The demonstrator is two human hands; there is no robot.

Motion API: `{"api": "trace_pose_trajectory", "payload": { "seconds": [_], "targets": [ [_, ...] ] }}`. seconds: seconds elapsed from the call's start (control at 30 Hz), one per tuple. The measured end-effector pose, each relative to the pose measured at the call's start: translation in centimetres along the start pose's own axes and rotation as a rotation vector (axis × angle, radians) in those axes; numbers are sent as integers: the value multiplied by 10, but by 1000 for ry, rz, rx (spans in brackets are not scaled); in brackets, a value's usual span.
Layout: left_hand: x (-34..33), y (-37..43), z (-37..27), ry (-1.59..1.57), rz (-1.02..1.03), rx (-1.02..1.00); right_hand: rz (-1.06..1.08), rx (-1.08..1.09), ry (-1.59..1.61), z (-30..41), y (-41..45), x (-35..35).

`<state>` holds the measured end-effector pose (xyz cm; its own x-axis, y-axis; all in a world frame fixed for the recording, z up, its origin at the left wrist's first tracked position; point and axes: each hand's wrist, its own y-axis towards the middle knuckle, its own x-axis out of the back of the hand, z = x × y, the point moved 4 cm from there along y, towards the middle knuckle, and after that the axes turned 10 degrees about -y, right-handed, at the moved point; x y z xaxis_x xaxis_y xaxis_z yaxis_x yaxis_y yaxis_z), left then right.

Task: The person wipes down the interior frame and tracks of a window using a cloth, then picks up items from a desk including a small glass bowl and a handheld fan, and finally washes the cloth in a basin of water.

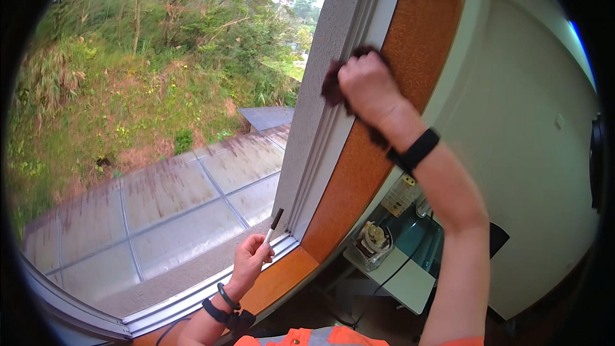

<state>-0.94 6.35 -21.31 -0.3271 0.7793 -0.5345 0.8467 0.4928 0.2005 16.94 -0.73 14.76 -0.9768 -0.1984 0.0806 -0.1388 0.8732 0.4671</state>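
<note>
My right hand (369,86) grips a dark brown cloth (333,87) against the upright side of the window frame (331,139). The cloth looks slightly blurred, and part of it hangs below my wrist. Low in the window opening, my left hand (252,255) pinches a slim white stick-like tool with a dark upper end (274,226); it may be a marker or a small brush. That hand is just above the aluminium sliding track (206,286) of the sill. Both wrists wear black bands.
Wooden trim (365,163) lines the window's inner edge. Outside lie a translucent panel roof (168,211) and a wooded slope (144,105). At lower right, a white table (408,278) bears a clear container (374,245) with things in it; a dark cable crosses there.
</note>
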Motion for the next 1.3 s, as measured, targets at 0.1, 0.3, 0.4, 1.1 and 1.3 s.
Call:
{"api": "trace_pose_trajectory", "payload": {
  "seconds": [0.1, 0.3, 0.4, 1.1, 1.3],
  "targets": [
    [17, -11, -12, 9, -21, -24, 37, 43, 95, 73, -33, -4],
    [39, -29, -7, 40, -92, 10, 2, 101, 199, 77, -56, -16],
    [42, -31, -8, 70, -97, 2, 3, 1, -75, 0, -1, -7],
    [33, -41, 1, 52, -61, 78, -34, -75, -202, -17, 19, -3],
    [44, -47, 1, 40, -69, 95, -5, 142, -22, 92, -42, -18]
  ]
}}
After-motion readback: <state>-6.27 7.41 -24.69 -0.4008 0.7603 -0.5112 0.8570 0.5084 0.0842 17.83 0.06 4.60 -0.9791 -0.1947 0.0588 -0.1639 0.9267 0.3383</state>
